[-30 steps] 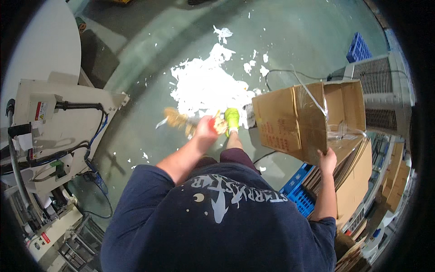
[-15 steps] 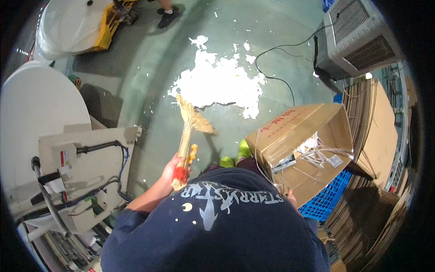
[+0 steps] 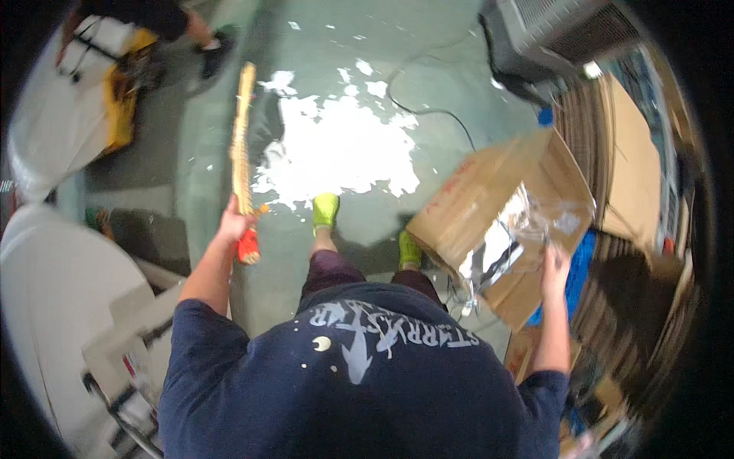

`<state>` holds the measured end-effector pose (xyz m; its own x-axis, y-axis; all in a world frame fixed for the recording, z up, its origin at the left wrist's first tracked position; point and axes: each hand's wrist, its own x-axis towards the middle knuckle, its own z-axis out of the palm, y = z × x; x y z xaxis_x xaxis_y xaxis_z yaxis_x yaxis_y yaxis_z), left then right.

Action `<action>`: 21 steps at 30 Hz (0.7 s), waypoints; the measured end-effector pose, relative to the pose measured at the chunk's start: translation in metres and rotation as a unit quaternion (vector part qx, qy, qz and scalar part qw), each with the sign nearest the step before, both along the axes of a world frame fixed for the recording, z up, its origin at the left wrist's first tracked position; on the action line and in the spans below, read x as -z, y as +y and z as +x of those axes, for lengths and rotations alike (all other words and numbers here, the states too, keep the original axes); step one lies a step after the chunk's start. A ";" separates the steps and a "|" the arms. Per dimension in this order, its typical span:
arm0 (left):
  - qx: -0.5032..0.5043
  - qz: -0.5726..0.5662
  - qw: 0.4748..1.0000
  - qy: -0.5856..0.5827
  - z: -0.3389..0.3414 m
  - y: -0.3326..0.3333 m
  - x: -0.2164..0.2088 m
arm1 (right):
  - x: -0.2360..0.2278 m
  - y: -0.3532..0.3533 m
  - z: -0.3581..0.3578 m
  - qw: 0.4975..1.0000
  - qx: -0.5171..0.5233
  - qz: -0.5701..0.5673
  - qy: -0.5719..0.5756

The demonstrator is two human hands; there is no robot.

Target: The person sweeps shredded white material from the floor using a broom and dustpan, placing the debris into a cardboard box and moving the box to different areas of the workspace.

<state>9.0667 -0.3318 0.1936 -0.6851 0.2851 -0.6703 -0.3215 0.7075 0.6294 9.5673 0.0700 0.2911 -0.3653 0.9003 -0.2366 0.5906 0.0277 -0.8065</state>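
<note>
My left hand [image 3: 235,222] is wrapped round the handle of a straw broom [image 3: 241,145], just above its red-bound end. The broom points away from me and is seen edge-on, at the left side of a heap of white scraps [image 3: 336,149] on the floor. To my right, my right hand [image 3: 556,268] grips the near wall of an open cardboard box [image 3: 478,180]; its fingers are blurred. The box is tilted with its opening toward me. Inside lie white pieces and clear plastic strips [image 3: 535,218].
A blue crate [image 3: 582,256] and stacks of flat cardboard [image 3: 631,153] stand at right, a grey cooler-like unit [image 3: 550,46] behind. A black cable [image 3: 443,113] crosses the floor. At left are a large white roll [image 3: 53,283], machine parts and, farther off, another person's leg [image 3: 200,34].
My left hand has carried the broom left and forward, turning it edge-on. My right hand has shifted right along the box, which has tipped. My left foot has stepped forward to the scraps.
</note>
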 end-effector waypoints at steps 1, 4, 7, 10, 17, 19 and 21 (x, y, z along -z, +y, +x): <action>0.036 -0.021 0.999 0.001 -0.028 0.006 0.014 | -0.030 0.010 -0.043 0.997 -0.007 -0.006 -0.081; 0.101 -0.094 0.990 0.020 -0.097 0.055 0.031 | -0.065 0.007 -0.142 0.963 -0.074 0.066 -0.252; 0.146 -0.114 0.980 -0.079 -0.139 0.084 0.037 | -0.089 -0.001 -0.222 0.918 -0.114 0.044 -0.379; 0.184 -0.069 0.976 -0.095 -0.166 0.061 0.118 | -0.086 0.010 -0.279 0.857 -0.169 0.070 -0.482; 0.213 0.027 0.943 -0.256 -0.162 -0.038 -0.002 | -0.124 0.053 -0.274 0.792 -0.127 0.104 -0.588; 0.280 0.003 0.947 -0.160 -0.171 -0.025 -0.031 | -0.148 0.052 -0.267 0.794 -0.089 0.136 -0.586; 0.373 -0.032 0.927 -0.041 -0.177 -0.001 -0.031 | -0.173 0.053 -0.231 0.789 -0.057 0.127 -0.598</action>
